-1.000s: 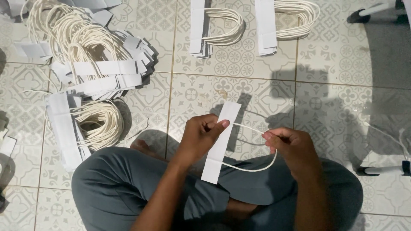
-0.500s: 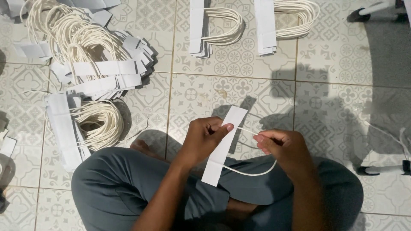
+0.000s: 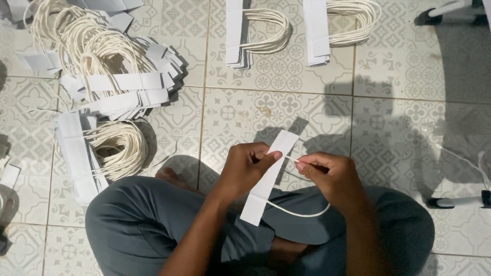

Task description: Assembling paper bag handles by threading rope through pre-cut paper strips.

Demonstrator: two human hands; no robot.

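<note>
My left hand (image 3: 248,168) grips a long white paper strip (image 3: 263,191) near its upper part, holding it tilted over my crossed legs. A cream cord loop (image 3: 302,212) hangs from the strip's right side. My right hand (image 3: 327,176) pinches the upper end of that cord close to the strip, its fingertips almost meeting my left thumb. Both hands are above my lap in grey trousers.
Finished paper strips with cord loops lie on the patterned tile floor: a loose heap (image 3: 110,71) at the far left, a stack (image 3: 89,153) by my left knee, two neat stacks (image 3: 255,33) (image 3: 337,28) at the top. A grey stand foot (image 3: 460,202) sits at right.
My right hand has moved left toward the strip, drawing the cord loop shorter. The strip has stayed tilted in my left hand.
</note>
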